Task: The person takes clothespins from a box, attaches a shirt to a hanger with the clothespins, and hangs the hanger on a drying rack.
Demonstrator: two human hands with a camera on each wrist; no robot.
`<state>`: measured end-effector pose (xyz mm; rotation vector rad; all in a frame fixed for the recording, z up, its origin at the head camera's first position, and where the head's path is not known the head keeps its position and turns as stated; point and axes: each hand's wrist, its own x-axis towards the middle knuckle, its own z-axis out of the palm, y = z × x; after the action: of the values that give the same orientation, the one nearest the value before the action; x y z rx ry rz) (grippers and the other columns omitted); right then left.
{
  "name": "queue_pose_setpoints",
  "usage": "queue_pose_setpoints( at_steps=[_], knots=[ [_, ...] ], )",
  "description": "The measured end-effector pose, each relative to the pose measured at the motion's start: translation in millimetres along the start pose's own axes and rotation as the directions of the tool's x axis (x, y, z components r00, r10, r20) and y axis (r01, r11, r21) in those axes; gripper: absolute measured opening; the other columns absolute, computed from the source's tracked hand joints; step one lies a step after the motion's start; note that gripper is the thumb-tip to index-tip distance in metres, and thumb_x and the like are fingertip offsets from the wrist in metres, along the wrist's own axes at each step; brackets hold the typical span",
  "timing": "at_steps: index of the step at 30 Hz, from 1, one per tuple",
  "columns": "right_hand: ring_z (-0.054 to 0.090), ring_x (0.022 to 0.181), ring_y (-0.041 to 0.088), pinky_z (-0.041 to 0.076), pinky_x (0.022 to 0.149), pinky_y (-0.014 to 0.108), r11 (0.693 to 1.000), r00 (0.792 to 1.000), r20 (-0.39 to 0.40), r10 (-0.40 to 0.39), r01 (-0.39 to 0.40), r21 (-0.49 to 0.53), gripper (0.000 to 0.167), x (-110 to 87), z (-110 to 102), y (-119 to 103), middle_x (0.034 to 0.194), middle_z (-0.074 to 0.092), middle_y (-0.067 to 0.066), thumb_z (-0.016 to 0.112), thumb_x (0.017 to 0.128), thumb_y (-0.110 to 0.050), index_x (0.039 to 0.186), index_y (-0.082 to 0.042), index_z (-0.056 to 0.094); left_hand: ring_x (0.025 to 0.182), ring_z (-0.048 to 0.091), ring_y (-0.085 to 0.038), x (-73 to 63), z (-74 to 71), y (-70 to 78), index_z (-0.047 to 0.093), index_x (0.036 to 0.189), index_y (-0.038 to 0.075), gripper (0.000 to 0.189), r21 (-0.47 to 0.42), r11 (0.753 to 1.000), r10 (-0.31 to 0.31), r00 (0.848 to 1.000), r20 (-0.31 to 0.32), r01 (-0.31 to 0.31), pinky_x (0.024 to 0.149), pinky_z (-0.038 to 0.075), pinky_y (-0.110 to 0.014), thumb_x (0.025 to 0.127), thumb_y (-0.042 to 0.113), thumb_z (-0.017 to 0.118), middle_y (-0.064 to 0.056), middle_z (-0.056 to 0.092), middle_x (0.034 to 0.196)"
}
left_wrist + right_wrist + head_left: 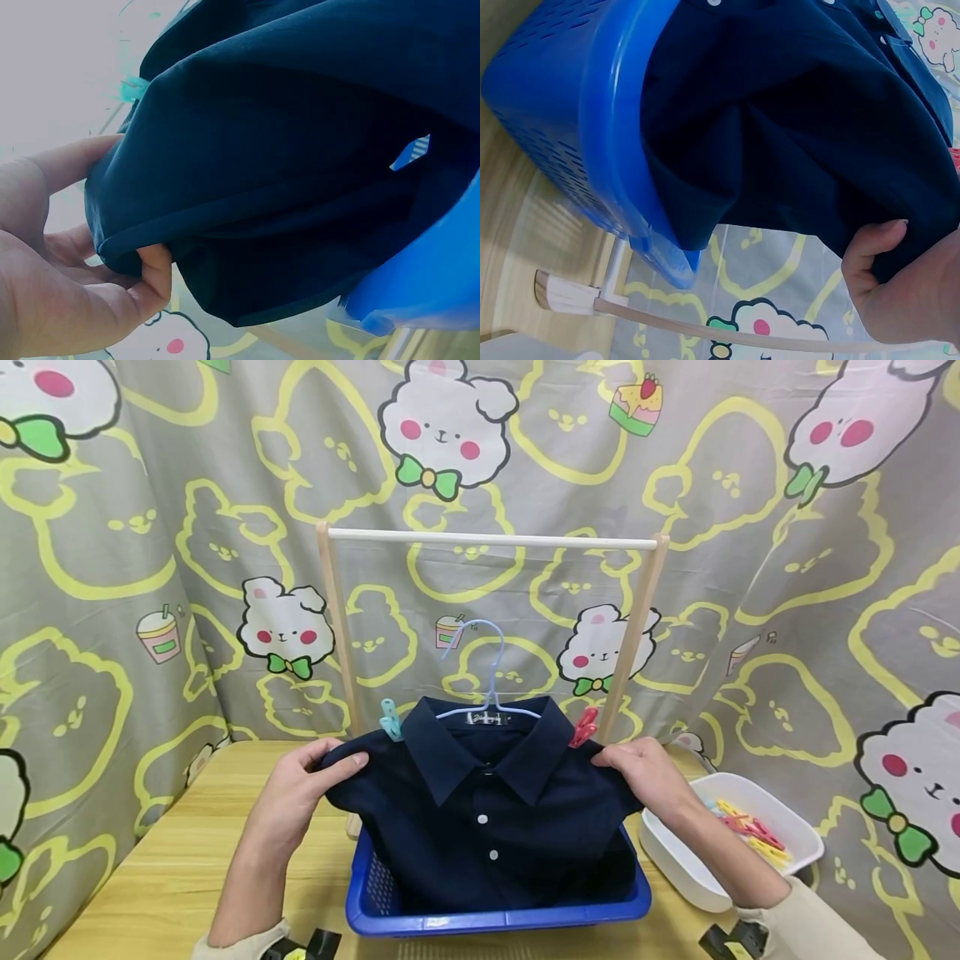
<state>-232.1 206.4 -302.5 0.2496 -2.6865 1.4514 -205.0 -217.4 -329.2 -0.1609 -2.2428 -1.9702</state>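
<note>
A dark navy button-up shirt (480, 793) hangs on a light blue wire hanger (492, 668), its lower part down inside a blue plastic basket (498, 920). My left hand (292, 785) pinches the shirt at its left-side shoulder and sleeve; the left wrist view shows fingers on the sleeve edge. The opposite shoulder is pinched by my right hand (648, 777), its thumb on the cloth in the right wrist view. A teal clothespin (390, 720) sits on one shoulder beside the collar, a red clothespin (584, 727) on the other. The hanger's hook stands free in the air.
Behind the shirt stands a rack with wooden posts (636, 635) and a white top rail (487, 538). A white tub (682, 868) on the right holds several coloured clothespins (750, 831). All stand on a wooden table (187, 852) before a patterned curtain (480, 577).
</note>
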Motion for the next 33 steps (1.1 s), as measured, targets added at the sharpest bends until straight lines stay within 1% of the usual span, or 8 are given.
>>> queue_pose_setpoints(
  at_steps=[5,10,12,16,20,26,30,33],
  knots=[
    [0.065,0.075,0.010,0.052,0.072,0.025,1.000,1.000,-0.004,0.008,-0.008,-0.007,0.032,-1.5,0,2,0.080,0.075,0.001,0.060,0.096,-0.025,0.084,-0.004,0.081,0.091,0.060,-0.017,1.0,-0.3,-1.5,0.070,0.100,0.005,0.018,-0.020,1.000,0.018,1.000,0.004,-0.018,0.082,0.051,-0.025,0.096,0.023,0.071,0.003,0.063,0.091],
    [0.065,0.077,0.008,0.052,0.074,0.024,1.000,1.000,-0.013,-0.001,0.000,-0.019,0.030,-3.0,-1,6,0.087,0.077,0.002,0.059,0.097,-0.024,0.093,-0.004,0.081,0.096,0.061,-0.013,1.1,-3.4,-1.6,0.070,0.113,0.009,0.024,-0.027,1.000,0.002,1.000,-0.006,-0.002,0.088,0.049,-0.022,0.099,0.029,0.067,0.006,0.064,0.100],
    [0.064,0.078,0.007,0.052,0.075,0.023,1.000,1.000,-0.021,-0.008,0.007,-0.029,0.030,-3.3,-2,8,0.089,0.077,0.003,0.059,0.097,-0.024,0.094,-0.004,0.081,0.097,0.061,-0.012,1.0,-5.6,-1.7,0.068,0.116,0.010,0.027,-0.041,0.999,-0.003,1.000,-0.011,0.003,0.089,0.048,-0.021,0.101,0.032,0.063,0.007,0.064,0.102],
    [0.063,0.081,0.005,0.051,0.078,0.022,0.998,0.999,-0.037,-0.020,0.018,-0.057,0.029,-4.2,-3,11,0.095,0.078,0.004,0.058,0.097,-0.024,0.095,-0.006,0.081,0.097,0.062,-0.010,1.9,-10.9,-2.9,0.068,0.117,0.011,0.028,-0.071,0.997,0.024,0.999,-0.022,-0.025,0.090,0.048,-0.021,0.104,0.033,0.058,0.010,0.067,0.104],
    [0.064,0.081,0.006,0.051,0.078,0.023,0.998,0.999,-0.036,-0.027,0.026,-0.052,0.030,-4.8,-4,11,0.094,0.077,0.004,0.058,0.097,-0.024,0.092,-0.006,0.081,0.098,0.062,-0.008,3.6,-14.5,-3.8,0.067,0.120,0.007,0.030,-0.073,0.995,0.072,0.997,-0.026,-0.074,0.089,0.048,-0.020,0.105,0.030,0.055,0.013,0.068,0.108],
    [0.066,0.083,0.008,0.052,0.079,0.024,1.000,1.000,-0.021,-0.014,0.013,-0.020,0.030,-6.5,-5,12,0.097,0.077,0.005,0.057,0.098,-0.024,0.094,-0.004,0.080,0.102,0.062,-0.008,2.2,-15.8,-5.2,0.062,0.129,-0.004,0.042,-0.062,0.992,0.106,0.994,-0.010,-0.107,0.090,0.047,-0.020,0.105,0.030,0.055,0.011,0.067,0.112],
    [0.065,0.085,0.010,0.052,0.079,0.025,1.000,1.000,-0.013,0.004,-0.005,-0.015,0.032,-6.6,-5,13,0.099,0.077,0.006,0.057,0.098,-0.025,0.094,-0.003,0.080,0.102,0.063,-0.007,1.7,-16.2,-5.6,0.062,0.129,-0.005,0.041,-0.085,0.990,0.115,0.993,-0.012,-0.116,0.090,0.048,-0.019,0.105,0.028,0.056,0.011,0.070,0.112],
    [0.065,0.085,0.010,0.052,0.080,0.024,1.000,1.000,-0.018,0.019,-0.019,-0.023,0.032,-5.9,-5,14,0.098,0.077,0.005,0.057,0.098,-0.025,0.094,-0.004,0.080,0.103,0.063,-0.006,2.8,-16.0,-5.8,0.063,0.126,-0.003,0.037,-0.094,0.988,0.121,0.992,-0.020,-0.122,0.088,0.049,-0.020,0.105,0.026,0.056,0.011,0.071,0.111]
  ],
)
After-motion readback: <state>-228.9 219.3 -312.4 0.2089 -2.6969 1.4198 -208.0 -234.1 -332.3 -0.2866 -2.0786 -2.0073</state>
